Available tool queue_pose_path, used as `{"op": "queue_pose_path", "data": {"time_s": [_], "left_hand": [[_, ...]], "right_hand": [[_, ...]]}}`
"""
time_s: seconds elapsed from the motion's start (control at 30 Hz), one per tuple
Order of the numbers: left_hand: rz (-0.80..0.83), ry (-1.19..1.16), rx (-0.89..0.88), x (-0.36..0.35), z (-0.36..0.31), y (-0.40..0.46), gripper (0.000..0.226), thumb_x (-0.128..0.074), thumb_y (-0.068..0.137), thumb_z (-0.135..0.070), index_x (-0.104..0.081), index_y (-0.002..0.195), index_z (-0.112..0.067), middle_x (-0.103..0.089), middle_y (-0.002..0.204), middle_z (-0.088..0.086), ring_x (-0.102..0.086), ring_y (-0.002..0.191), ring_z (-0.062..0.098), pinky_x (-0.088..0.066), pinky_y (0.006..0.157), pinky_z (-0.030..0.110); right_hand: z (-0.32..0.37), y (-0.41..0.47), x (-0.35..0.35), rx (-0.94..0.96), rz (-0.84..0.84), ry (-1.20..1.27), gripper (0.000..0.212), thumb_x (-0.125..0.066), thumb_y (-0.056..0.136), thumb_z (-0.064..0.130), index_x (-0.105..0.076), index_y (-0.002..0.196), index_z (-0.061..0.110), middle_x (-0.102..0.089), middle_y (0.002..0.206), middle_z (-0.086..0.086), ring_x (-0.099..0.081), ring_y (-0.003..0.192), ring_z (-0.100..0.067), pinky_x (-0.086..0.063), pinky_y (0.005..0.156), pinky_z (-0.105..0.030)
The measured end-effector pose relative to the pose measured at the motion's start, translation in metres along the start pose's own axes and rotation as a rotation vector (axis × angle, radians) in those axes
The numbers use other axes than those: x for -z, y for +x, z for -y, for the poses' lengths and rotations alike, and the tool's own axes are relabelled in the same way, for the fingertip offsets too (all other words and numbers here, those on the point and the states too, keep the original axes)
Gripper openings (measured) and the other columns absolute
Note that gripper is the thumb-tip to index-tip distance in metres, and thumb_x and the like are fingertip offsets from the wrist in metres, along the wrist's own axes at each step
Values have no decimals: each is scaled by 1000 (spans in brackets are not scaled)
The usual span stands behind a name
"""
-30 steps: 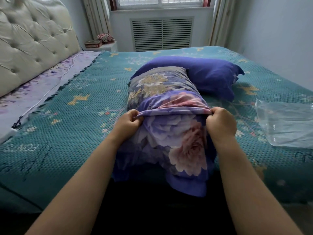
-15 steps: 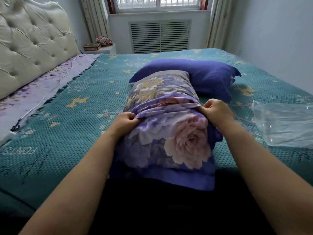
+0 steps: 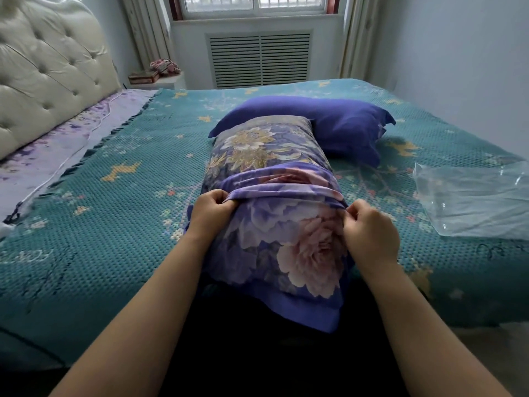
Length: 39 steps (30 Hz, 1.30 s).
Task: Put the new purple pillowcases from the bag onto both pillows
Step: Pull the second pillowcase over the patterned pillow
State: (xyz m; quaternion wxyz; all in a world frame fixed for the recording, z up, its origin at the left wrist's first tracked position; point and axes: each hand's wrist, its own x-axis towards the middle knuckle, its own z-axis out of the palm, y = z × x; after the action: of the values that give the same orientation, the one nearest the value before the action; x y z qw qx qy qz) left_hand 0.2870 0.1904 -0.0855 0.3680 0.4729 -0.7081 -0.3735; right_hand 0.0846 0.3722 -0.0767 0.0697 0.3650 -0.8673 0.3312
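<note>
A pillow (image 3: 263,141) with a dark floral cover lies lengthwise on the bed in front of me. A purple pillowcase (image 3: 289,242) with large pink and lilac flowers covers its near half, its bunched open edge running across the pillow's middle. My left hand (image 3: 210,212) grips that bunched edge at the pillow's left side. My right hand (image 3: 369,227) pinches the same edge at the right side. A second pillow (image 3: 340,124) in a plain purple case lies behind, across the first. An empty clear plastic bag (image 3: 472,202) rests on the bed to the right.
The bed carries a teal patterned blanket (image 3: 114,202). A cream tufted headboard (image 3: 48,70) stands at the left. A nightstand (image 3: 160,78) with small items sits in the far corner under the window. A pale wall (image 3: 463,53) runs along the right.
The bunched edge of the pillowcase sits a little farther up the pillow than a second ago. Both hands shifted with it and took fresh hold lower down on its sides.
</note>
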Motion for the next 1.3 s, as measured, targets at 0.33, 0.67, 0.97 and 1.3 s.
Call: {"op": "queue_pose_path", "data": {"time_s": [0.33,0.67,0.97,1.3], "left_hand": [[112,19,-113,9,-3,-6,27,-51,81,-27,-66,75,-5,-51,64,-6,-42,62,5,-37,58,29],[151,113,-75,18,-11,5,23,-51,69,-34,-48,57,-14,-43,54,-1,-40,57,12,-32,52,28],[-131,179,-7,16,-1,1,13,-48,89,-6,-55,98,-10,-59,90,7,-52,83,19,-35,70,30],[354,156,126,23,-14,23,26,-63,82,-29,-65,82,-3,-56,74,7,-47,69,14,-38,59,27]], "right_hand": [[42,-8,-2,-340,420,1372,26,-48,96,9,-57,72,13,-63,62,-1,-59,59,-14,-52,58,-25],[2,85,9,90,466,602,20,-64,88,29,-64,76,13,-56,69,-1,-49,66,-9,-41,61,-18],[30,39,-2,322,3,238,6,-58,89,20,-57,93,16,-66,87,-15,-62,78,-35,-44,68,-37],[6,79,-20,15,408,422,27,-60,92,28,-65,88,2,-61,79,-7,-53,77,-17,-37,56,-19]]}}
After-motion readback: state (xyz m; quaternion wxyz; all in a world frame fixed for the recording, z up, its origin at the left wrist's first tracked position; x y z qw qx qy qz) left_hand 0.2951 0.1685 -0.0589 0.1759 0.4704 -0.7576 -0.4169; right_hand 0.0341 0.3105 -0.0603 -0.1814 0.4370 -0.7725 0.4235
